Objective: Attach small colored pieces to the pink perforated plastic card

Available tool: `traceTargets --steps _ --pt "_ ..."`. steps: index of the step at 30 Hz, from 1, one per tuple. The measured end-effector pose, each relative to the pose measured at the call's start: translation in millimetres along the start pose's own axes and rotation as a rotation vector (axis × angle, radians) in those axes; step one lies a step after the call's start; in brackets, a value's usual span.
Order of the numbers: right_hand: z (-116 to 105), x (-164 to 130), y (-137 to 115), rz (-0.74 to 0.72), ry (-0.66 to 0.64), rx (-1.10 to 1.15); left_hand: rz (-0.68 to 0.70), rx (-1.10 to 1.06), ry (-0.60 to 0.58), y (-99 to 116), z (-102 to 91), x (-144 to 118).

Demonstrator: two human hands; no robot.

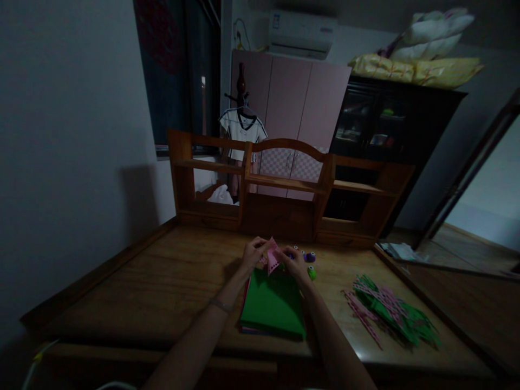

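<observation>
Both hands hold a small pink piece of paper or foam (pixel 273 259) with a row of dark marks along its lower edge. My left hand (pixel 255 252) pinches it from the left, my right hand (pixel 294 263) from the right. Just below lies a stack of coloured sheets with a green sheet (pixel 273 304) on top. Beyond my right hand stand several small purple figures with white eyes, one purple figure (pixel 311 257) among them, and a green figure (pixel 311 272). Some small bits partly hidden behind the pink piece are too dim to make out.
On the right of the wooden table (pixel 162 281) lies a pile of green strips (pixel 414 325) and pink patterned strips (pixel 388 303). A wooden shelf unit (pixel 284 184) stands along the back edge. A wall (pixel 81 162) borders the left side.
</observation>
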State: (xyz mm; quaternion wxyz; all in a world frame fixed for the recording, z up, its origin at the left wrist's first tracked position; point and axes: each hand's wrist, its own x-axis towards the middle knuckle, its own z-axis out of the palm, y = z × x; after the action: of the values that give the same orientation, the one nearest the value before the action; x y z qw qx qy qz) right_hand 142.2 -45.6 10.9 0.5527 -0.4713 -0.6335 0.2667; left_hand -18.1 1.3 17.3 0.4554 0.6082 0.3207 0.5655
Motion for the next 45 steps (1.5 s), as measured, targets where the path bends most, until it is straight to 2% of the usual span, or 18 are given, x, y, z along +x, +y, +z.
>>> traceTargets --steps 6,12,16,22,28,41,45 --pt "0 1 3 -0.014 0.008 -0.025 0.028 0.002 0.006 -3 -1.1 2" --pt "-3 0 -5 -0.073 0.082 -0.055 -0.087 -0.013 -0.11 -1 3.6 -1" --pt "-3 -1 -7 -0.067 0.127 -0.055 -0.057 0.039 -0.165 0 5.1 -2" --pt "-4 -2 -7 -0.077 0.184 -0.047 0.003 0.12 -0.168 -2 5.9 -1" --pt "-5 -1 -7 0.001 0.262 -0.023 -0.048 0.123 -0.229 -6 6.6 -1" --pt "-8 -1 -1 0.055 0.38 0.056 -0.003 0.141 -0.306 -11 9.1 -2" --pt "-10 1 -2 0.092 0.412 0.084 0.058 0.199 -0.278 -10 8.5 -3"
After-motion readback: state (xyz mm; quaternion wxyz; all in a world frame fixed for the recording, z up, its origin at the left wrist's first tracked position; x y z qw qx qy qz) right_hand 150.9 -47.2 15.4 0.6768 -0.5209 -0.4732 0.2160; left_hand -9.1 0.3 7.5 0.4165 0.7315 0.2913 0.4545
